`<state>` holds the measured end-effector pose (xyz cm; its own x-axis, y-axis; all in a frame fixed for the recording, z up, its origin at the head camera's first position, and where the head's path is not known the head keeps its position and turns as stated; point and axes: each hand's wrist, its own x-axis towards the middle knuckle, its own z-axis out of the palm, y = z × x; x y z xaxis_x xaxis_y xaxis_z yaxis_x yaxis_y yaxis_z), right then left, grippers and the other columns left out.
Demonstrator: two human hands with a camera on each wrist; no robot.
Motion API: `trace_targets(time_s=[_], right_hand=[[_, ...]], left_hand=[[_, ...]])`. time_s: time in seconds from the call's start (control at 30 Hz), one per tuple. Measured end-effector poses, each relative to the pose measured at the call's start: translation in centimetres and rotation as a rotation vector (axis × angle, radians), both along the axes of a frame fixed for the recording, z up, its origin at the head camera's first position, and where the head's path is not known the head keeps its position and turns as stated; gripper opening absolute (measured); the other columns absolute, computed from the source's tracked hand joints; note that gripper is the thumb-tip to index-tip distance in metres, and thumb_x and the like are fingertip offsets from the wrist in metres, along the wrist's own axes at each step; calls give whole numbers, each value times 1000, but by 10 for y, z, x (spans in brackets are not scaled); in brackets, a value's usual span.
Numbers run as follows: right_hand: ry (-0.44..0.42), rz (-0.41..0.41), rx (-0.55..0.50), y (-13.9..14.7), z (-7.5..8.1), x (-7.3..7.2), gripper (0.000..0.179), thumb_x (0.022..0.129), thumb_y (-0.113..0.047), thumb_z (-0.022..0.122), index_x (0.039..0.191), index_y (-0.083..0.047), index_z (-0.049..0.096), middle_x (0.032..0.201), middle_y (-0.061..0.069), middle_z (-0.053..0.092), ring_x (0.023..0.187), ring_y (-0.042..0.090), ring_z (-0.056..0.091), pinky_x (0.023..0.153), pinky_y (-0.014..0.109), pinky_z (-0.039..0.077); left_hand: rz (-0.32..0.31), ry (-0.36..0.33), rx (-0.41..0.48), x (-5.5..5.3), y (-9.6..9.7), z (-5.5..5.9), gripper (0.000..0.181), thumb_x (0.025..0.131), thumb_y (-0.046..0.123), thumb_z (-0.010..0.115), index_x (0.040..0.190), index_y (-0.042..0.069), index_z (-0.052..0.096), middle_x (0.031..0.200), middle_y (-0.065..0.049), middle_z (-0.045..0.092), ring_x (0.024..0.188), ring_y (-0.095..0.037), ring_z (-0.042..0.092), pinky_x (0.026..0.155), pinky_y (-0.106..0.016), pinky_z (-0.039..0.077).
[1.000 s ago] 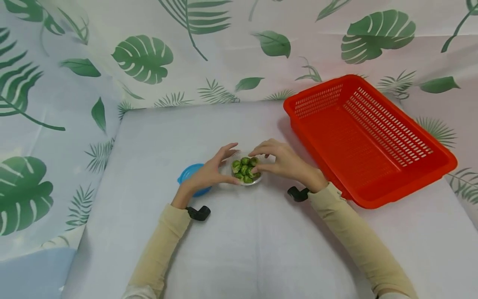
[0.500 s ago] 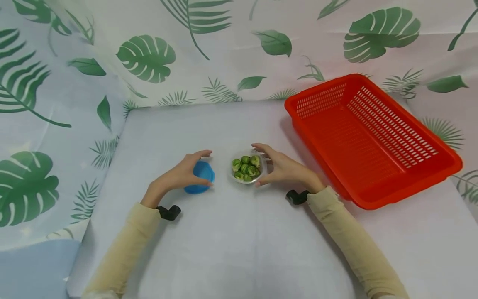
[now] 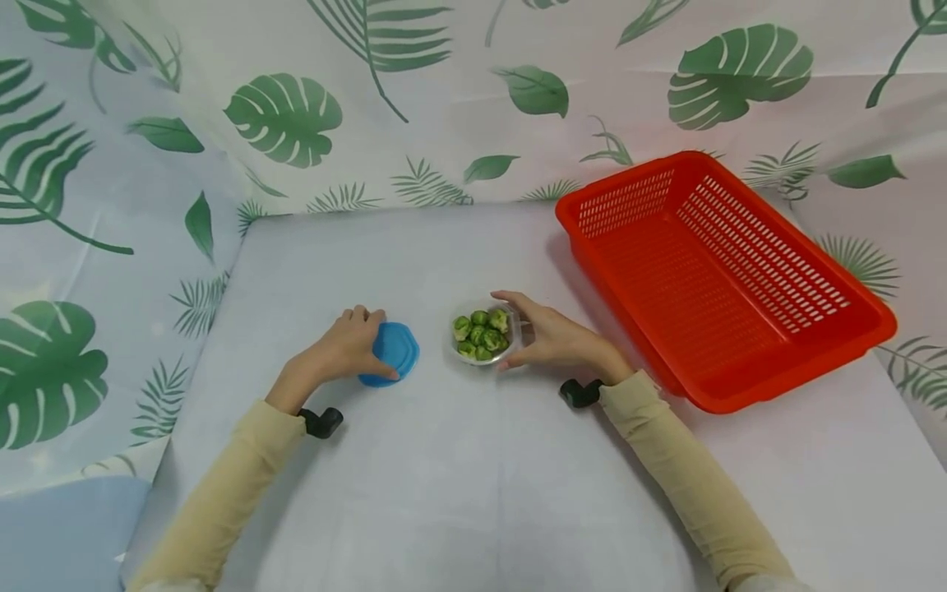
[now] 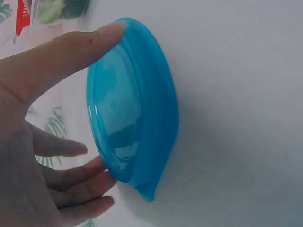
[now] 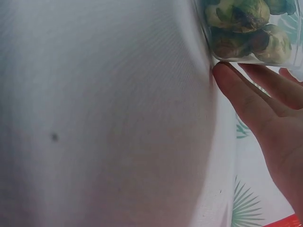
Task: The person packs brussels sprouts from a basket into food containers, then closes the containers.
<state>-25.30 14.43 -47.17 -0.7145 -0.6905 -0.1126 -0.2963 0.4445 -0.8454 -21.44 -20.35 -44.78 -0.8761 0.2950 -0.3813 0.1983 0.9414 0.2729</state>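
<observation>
A blue plastic lid [image 3: 397,349] lies on the table left of centre. My left hand [image 3: 346,345] spans it, thumb on its near rim and fingers at its far edge. In the left wrist view the thumb and fingertips touch opposite ends of the lid [image 4: 118,104]. To the right stands a small clear plastic container [image 3: 507,355] with several Brussels sprouts [image 3: 477,335] in it. My right hand [image 3: 551,333] curves round the container's right side, thumb at the near side, fingers at the far side. In the right wrist view the thumb touches the container's lower edge.
A large red plastic basket [image 3: 710,279] with slotted walls stands at the right, close to the right forearm. White cloth [image 3: 414,493] covers the table. A leaf-patterned curtain [image 3: 436,107] hangs at the back and left. Each wrist wears a black camera.
My left hand has left the container's side, moved left and come onto the blue lid. My right hand has opened from above the sprouts and settled round the container's right side.
</observation>
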Motion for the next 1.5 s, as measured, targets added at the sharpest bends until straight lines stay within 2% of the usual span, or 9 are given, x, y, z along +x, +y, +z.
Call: trace_targets(time_s=[0.23, 0.4, 0.53, 0.67, 0.77, 0.87, 1.07, 1.27, 1.5], right_hand=[[19, -10, 26, 0, -1, 0, 109, 76, -35, 94, 161, -13, 28, 155, 12, 47, 134, 30, 49, 113, 52, 44], [18, -12, 36, 0, 0, 0, 109, 76, -35, 93, 161, -14, 28, 154, 11, 47, 130, 28, 50, 110, 51, 45], [-5, -12, 32, -1, 2, 1, 109, 76, -35, 93, 161, -15, 28, 154, 11, 47, 130, 28, 50, 110, 51, 45], [-17, -15, 33, -1, 2, 1, 107, 77, -34, 93, 161, -16, 28, 154, 9, 47, 129, 28, 50, 110, 50, 45], [-9, -15, 35, -1, 1, 1, 107, 77, -33, 93, 161, -15, 29, 153, 9, 48, 129, 27, 50, 111, 50, 46], [-5, -15, 37, 0, 0, 0, 107, 77, -33, 93, 161, -15, 28, 153, 9, 48, 130, 27, 50, 111, 49, 46], [-10, -19, 53, -1, 1, 1, 107, 77, -34, 93, 160, -17, 28, 153, 9, 47, 126, 28, 49, 109, 50, 46], [-17, -27, 58, -1, 2, 1, 106, 78, -33, 92, 160, -18, 28, 151, 9, 48, 120, 28, 49, 102, 45, 48], [-2, -15, 39, 0, 1, 1, 107, 77, -31, 93, 160, -16, 28, 151, 10, 48, 119, 28, 50, 100, 43, 48]], left_hand=[[25, -10, 0, -3, 3, -1, 115, 72, 50, 91, 151, -13, 35, 131, -34, 44, 123, -47, 47, 102, -60, 49], [56, -57, 87, -4, 2, 0, 107, 72, 46, 92, 146, -11, 38, 132, -31, 40, 124, -44, 44, 100, -60, 51], [90, -169, 194, -7, -3, 7, 97, 82, 46, 85, 147, -10, 38, 141, -33, 46, 129, -45, 48, 104, -60, 50], [161, -273, 323, -13, -14, 13, 70, 100, 38, 65, 145, -12, 46, 145, -32, 52, 132, -45, 52, 109, -59, 47], [194, -307, 411, -17, -20, 15, 52, 107, 25, 55, 140, -14, 53, 142, -32, 55, 131, -44, 56, 108, -56, 48], [214, -333, 471, -19, -24, 17, 46, 107, 20, 55, 139, -13, 56, 141, -30, 57, 129, -42, 58, 105, -52, 52], [229, -335, 531, -20, -25, 28, 44, 103, 22, 63, 135, -8, 61, 137, -25, 61, 124, -36, 60, 104, -50, 52], [233, -325, 553, -20, -22, 38, 46, 103, 23, 63, 137, -6, 60, 134, -23, 63, 121, -33, 60, 106, -50, 49], [250, -261, 576, -14, -11, 53, 42, 101, 25, 66, 133, -2, 63, 124, -17, 67, 115, -28, 60, 108, -49, 45]])
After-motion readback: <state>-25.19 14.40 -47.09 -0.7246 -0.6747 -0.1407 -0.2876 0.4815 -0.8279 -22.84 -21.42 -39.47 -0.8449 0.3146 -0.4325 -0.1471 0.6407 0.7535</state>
